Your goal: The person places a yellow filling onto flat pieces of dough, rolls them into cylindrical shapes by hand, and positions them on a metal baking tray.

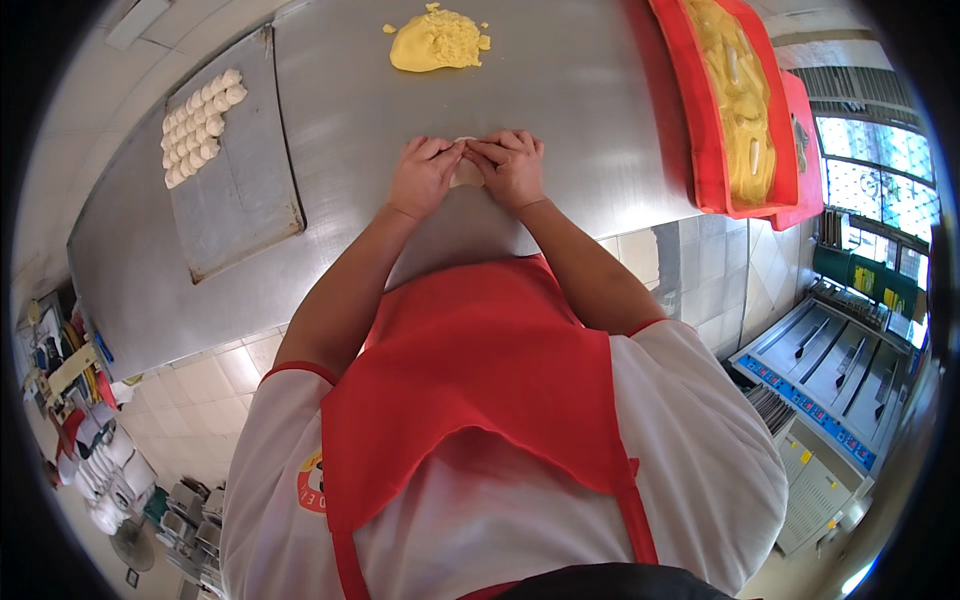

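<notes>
My left hand (425,175) and my right hand (510,170) meet at the middle of the steel table, fingertips pinched on a small pale piece of dough (467,176). The dough is partly hidden by my fingers. Above them on the table sits a crumbly mound of yellow filling (432,45). To the left, a metal tray (240,220) holds several rows of small pale shaped dough pieces (190,135).
The steel table (590,120) reaches across in front of me. Red containers (705,150) at the right hold yellow contents and pale utensils. A multi-well kitchen appliance (820,375) stands at the lower right; cluttered kitchenware (110,450) is at the lower left.
</notes>
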